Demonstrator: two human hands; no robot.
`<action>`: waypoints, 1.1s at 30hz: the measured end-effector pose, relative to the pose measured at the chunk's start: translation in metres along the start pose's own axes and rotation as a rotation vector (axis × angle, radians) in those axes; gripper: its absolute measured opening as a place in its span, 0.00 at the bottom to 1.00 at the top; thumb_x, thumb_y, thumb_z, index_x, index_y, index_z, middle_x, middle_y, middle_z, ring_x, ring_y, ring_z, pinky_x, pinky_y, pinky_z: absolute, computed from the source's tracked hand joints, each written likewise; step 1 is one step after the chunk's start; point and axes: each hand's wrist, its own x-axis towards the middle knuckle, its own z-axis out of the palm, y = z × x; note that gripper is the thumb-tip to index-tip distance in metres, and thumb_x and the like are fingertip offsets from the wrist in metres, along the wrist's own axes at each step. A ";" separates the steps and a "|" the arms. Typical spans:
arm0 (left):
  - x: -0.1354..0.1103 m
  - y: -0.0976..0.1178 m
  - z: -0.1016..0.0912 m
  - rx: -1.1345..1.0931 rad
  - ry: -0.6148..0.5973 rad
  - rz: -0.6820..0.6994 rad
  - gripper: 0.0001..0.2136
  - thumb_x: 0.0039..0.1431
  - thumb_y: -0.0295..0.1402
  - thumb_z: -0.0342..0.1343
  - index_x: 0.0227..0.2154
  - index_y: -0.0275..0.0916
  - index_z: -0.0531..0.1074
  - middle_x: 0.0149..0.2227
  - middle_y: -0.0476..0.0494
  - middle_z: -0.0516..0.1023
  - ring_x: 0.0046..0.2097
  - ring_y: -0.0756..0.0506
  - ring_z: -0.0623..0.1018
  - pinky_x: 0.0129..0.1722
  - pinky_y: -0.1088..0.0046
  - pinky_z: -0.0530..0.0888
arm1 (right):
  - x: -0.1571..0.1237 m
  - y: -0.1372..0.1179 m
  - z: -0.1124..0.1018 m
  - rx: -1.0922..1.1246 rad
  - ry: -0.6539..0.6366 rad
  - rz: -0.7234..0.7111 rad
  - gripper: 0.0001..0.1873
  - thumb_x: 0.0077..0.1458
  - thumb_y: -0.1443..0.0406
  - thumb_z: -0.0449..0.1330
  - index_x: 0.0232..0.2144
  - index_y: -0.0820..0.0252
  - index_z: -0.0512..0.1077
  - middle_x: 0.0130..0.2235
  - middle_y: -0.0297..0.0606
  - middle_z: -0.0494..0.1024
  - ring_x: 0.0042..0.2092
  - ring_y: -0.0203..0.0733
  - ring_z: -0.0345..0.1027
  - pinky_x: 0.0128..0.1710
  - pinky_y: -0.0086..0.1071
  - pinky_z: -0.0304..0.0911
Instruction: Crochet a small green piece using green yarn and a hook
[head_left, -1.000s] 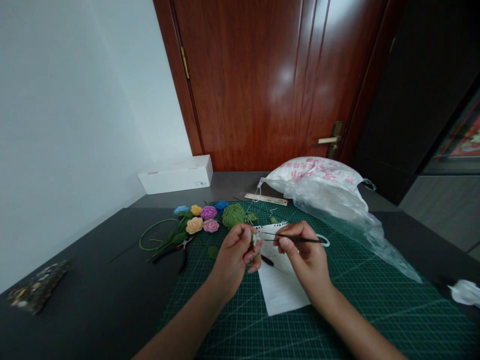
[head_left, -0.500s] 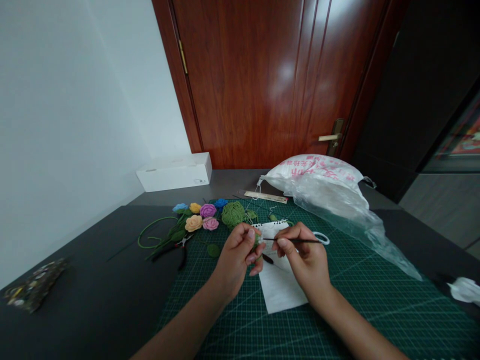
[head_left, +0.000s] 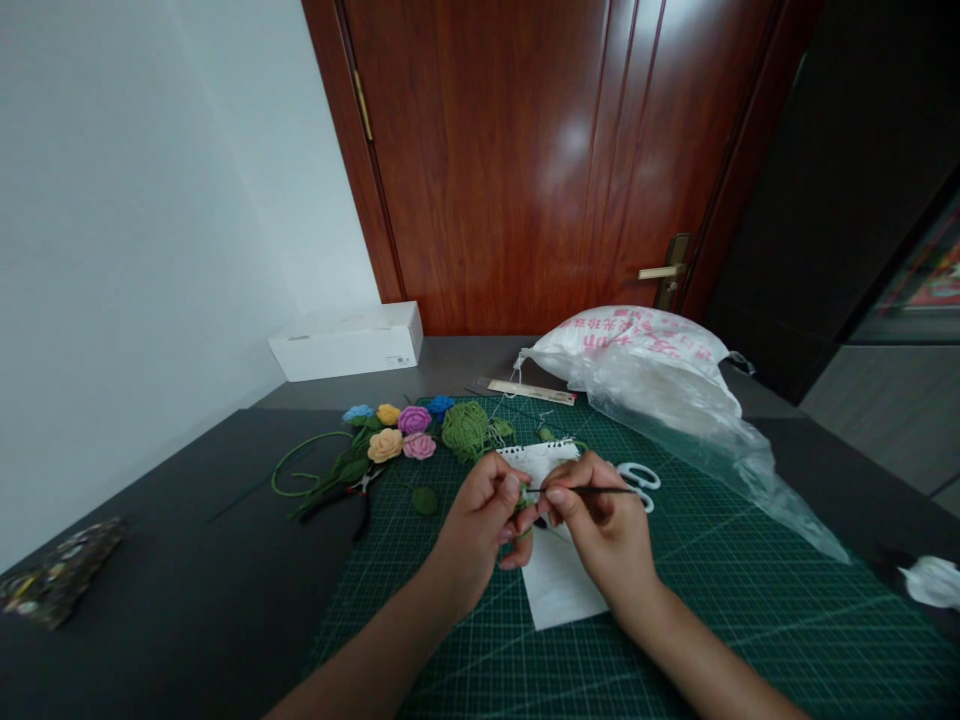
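Observation:
My left hand (head_left: 480, 530) is closed in a pinch on a small green crochet piece (head_left: 523, 500) over the green cutting mat (head_left: 675, 610). My right hand (head_left: 600, 525) is closed on a thin dark crochet hook (head_left: 592, 490), whose tip meets the green piece between my two hands. Both hands hover above a white notepad sheet (head_left: 559, 580). A ball of green yarn (head_left: 465, 427) lies just beyond my left hand, and white-handled scissors (head_left: 637, 475) lie behind my right hand.
Several crocheted roses (head_left: 397, 430) with green wire stems and dark pliers (head_left: 360, 495) lie left of the mat. A crumpled plastic bag (head_left: 660, 380) fills the back right. A white box (head_left: 349, 340) and a wooden ruler (head_left: 532, 392) stand near the door (head_left: 540, 160).
Both hands drew closer together and shifted slightly right and down, with the hook tip pushed into the green piece. The scissors behind my right hand show more.

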 end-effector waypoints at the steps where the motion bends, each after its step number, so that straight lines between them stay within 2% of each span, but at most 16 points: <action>1: 0.000 -0.002 0.000 0.000 0.000 -0.002 0.19 0.59 0.51 0.63 0.35 0.41 0.66 0.20 0.57 0.64 0.18 0.55 0.56 0.16 0.83 0.56 | 0.000 0.000 0.000 -0.041 -0.012 -0.051 0.11 0.63 0.63 0.62 0.27 0.55 0.72 0.25 0.33 0.77 0.27 0.40 0.72 0.29 0.33 0.67; 4: 0.001 -0.008 0.000 0.003 0.007 -0.005 0.20 0.58 0.50 0.65 0.33 0.41 0.65 0.20 0.58 0.64 0.18 0.56 0.55 0.15 0.84 0.54 | 0.002 0.001 -0.003 -0.158 -0.093 -0.182 0.12 0.64 0.66 0.61 0.26 0.54 0.70 0.25 0.33 0.77 0.29 0.42 0.73 0.32 0.35 0.66; 7: 0.003 -0.006 0.000 -0.002 0.005 -0.013 0.19 0.59 0.50 0.64 0.33 0.40 0.66 0.20 0.57 0.64 0.18 0.56 0.55 0.15 0.84 0.55 | 0.006 0.002 -0.006 -0.187 -0.150 -0.179 0.10 0.65 0.66 0.60 0.28 0.54 0.70 0.27 0.33 0.77 0.30 0.42 0.73 0.33 0.35 0.66; 11: 0.007 0.006 -0.002 -0.007 -0.024 -0.059 0.16 0.60 0.47 0.64 0.35 0.39 0.69 0.21 0.54 0.67 0.20 0.55 0.58 0.17 0.81 0.61 | 0.008 0.001 -0.009 -0.152 -0.100 -0.108 0.08 0.65 0.65 0.59 0.31 0.55 0.71 0.28 0.34 0.76 0.31 0.41 0.72 0.33 0.33 0.66; 15: 0.009 0.013 -0.007 -0.014 0.009 -0.064 0.15 0.60 0.45 0.64 0.35 0.39 0.69 0.20 0.55 0.63 0.20 0.54 0.57 0.17 0.83 0.59 | 0.009 -0.001 -0.013 -0.154 -0.033 -0.080 0.10 0.66 0.63 0.59 0.30 0.55 0.70 0.28 0.33 0.74 0.31 0.40 0.71 0.32 0.33 0.64; 19: 0.010 0.012 -0.009 -0.020 0.042 -0.037 0.16 0.60 0.46 0.64 0.34 0.39 0.68 0.21 0.56 0.62 0.20 0.55 0.56 0.17 0.83 0.58 | 0.010 0.000 -0.017 -0.044 0.043 -0.009 0.09 0.67 0.61 0.59 0.32 0.54 0.68 0.29 0.32 0.74 0.29 0.39 0.68 0.30 0.32 0.64; 25: 0.009 0.010 -0.009 -0.012 0.040 -0.026 0.16 0.59 0.45 0.65 0.34 0.38 0.68 0.20 0.57 0.63 0.20 0.55 0.56 0.17 0.83 0.59 | 0.005 0.002 -0.011 -0.105 -0.045 -0.138 0.04 0.64 0.64 0.61 0.35 0.54 0.71 0.32 0.33 0.76 0.34 0.40 0.73 0.35 0.33 0.67; 29: 0.009 0.009 -0.008 -0.002 0.047 -0.021 0.16 0.59 0.45 0.65 0.34 0.38 0.68 0.21 0.56 0.64 0.20 0.55 0.57 0.16 0.83 0.59 | 0.004 0.000 -0.010 -0.199 -0.026 -0.217 0.04 0.63 0.67 0.62 0.34 0.55 0.72 0.30 0.33 0.77 0.33 0.39 0.74 0.34 0.32 0.67; 33: 0.008 0.010 -0.007 0.000 0.048 -0.015 0.16 0.59 0.45 0.65 0.34 0.39 0.68 0.21 0.56 0.64 0.21 0.54 0.58 0.17 0.83 0.59 | 0.005 -0.002 -0.011 -0.199 0.000 -0.203 0.07 0.63 0.68 0.62 0.30 0.56 0.73 0.28 0.32 0.77 0.30 0.38 0.73 0.33 0.31 0.66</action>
